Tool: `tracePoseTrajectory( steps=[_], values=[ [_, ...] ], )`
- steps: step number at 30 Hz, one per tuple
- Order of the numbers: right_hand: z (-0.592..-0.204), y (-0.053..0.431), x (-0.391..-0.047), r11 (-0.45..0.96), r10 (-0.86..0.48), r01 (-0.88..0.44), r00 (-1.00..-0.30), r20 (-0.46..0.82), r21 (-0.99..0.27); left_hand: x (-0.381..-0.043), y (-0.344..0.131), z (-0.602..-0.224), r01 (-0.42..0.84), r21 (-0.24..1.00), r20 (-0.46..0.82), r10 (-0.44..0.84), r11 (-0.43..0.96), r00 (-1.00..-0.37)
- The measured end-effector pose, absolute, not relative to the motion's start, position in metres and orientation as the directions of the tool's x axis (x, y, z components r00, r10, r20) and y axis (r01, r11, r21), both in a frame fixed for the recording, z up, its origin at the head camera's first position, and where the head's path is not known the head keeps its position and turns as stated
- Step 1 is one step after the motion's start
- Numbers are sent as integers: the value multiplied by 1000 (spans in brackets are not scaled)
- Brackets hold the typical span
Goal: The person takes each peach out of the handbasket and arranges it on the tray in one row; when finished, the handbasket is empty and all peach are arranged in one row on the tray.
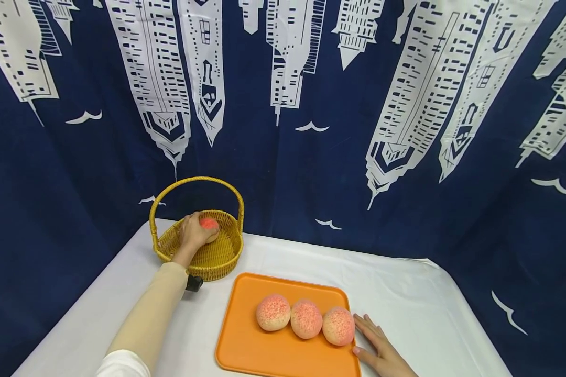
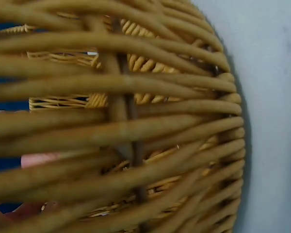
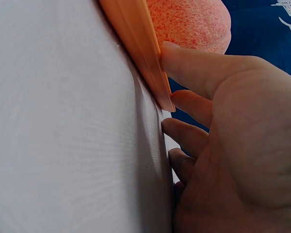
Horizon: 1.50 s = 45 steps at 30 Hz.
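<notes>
Inside a yellow woven basket [image 1: 219, 272] at the back left, my left hand [image 1: 193, 234] grips a pink-and-cream peach [image 1: 209, 224]. The left wrist view is mostly filled by the basket's weave [image 2: 174, 131], which hides much of that hand. Three similar peaches, a left one [image 1: 273, 312], a middle one [image 1: 306, 319] and a right one [image 1: 338, 326], sit in a row on an orange tray [image 1: 259, 353]. My right hand [image 1: 379, 350] is at the tray's right edge, fingers extended, with the thumb touching the tray rim [image 3: 148, 58] in the right wrist view.
The basket's tall arched handle [image 1: 195, 179] rises over my left wrist. A white cloth [image 1: 405, 298] covers the table. Behind it hangs a dark blue curtain [image 1: 287, 173] printed with white buildings and birds. A small black object [image 1: 195, 283] shows beside my left forearm.
</notes>
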State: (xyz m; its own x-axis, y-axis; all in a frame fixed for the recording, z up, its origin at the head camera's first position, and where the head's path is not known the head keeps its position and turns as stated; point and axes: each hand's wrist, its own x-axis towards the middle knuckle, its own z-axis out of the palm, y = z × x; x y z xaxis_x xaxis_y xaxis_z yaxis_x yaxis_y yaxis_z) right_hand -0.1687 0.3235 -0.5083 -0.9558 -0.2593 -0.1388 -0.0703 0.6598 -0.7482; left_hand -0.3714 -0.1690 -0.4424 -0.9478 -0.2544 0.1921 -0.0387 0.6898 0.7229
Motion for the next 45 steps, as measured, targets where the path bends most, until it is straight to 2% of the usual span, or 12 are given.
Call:
tracePoseTrajectory(
  steps=[28,33,40,45],
  values=[
    [-508,324,-172,655,-248,-34,-953,-173,-755,-368,-172,-454,-146,711,94,-299,688,-950],
    [-509,323,-169,652,-255,-54,-955,-152,-756,-366,-173,-453,-112,708,121,-276,697,-954],
    [-512,324,-166,652,-279,-188,-960,-2,-735,-362,-168,-444,11,710,240,-227,704,-944],
    [-513,325,-165,656,-269,-169,-963,-19,-736,-345,-159,-427,93,729,286,-179,678,-941]
  ],
)
